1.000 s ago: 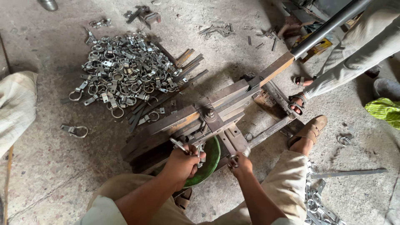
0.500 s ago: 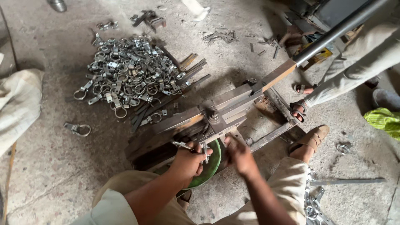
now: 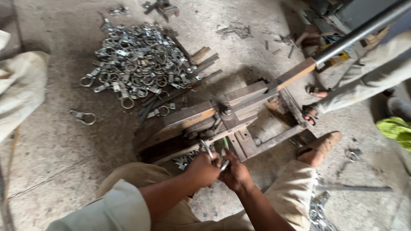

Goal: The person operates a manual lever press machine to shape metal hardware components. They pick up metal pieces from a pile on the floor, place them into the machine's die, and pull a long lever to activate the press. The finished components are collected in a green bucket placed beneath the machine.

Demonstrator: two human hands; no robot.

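head view: metal ring [image 3: 207, 148] between fingers [image 3: 212, 161]

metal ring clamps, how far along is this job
Done: a big pile of metal ring clamps lies on the floor beyond the lever press. In hand: left hand and right hand hold one clamp piece together. Left: loose metal pieces by the right knee; their number can't be told.

Both hands, left hand [image 3: 204, 169] and right hand [image 3: 234, 173], grip a metal ring clamp [image 3: 208, 150].
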